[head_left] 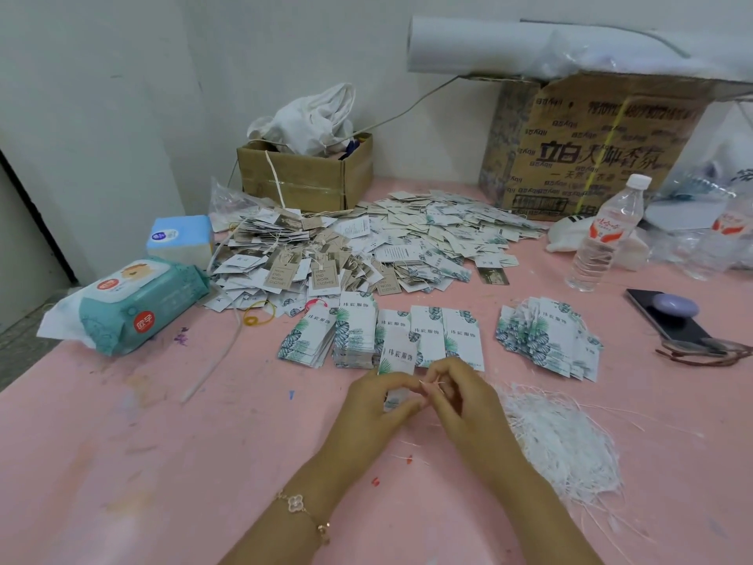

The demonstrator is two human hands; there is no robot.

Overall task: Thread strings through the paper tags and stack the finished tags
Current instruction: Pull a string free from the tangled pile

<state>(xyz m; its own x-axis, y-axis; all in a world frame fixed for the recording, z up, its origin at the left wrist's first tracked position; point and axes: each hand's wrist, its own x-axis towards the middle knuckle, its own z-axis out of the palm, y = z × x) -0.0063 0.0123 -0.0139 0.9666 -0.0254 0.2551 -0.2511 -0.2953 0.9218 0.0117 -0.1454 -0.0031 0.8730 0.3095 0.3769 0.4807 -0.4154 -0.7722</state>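
I see the left hand point(373, 405) gripping a leaf-printed paper tag point(398, 358) upright at the table's front centre, just before neat tag stacks point(354, 340). Close beside it, the right hand point(464, 401) pinches a thin pale string point(432, 384). I judge the tag light and stiff, best held by its edges, and the string limp, best pinched near its tip. Loose strings point(562, 442) lie to the right. The paint-flecked pink table point(122, 462) bears a wipes pack point(134, 303), a tag heap point(366, 246) and a water bottle point(607, 234), below a white wall point(122, 95).
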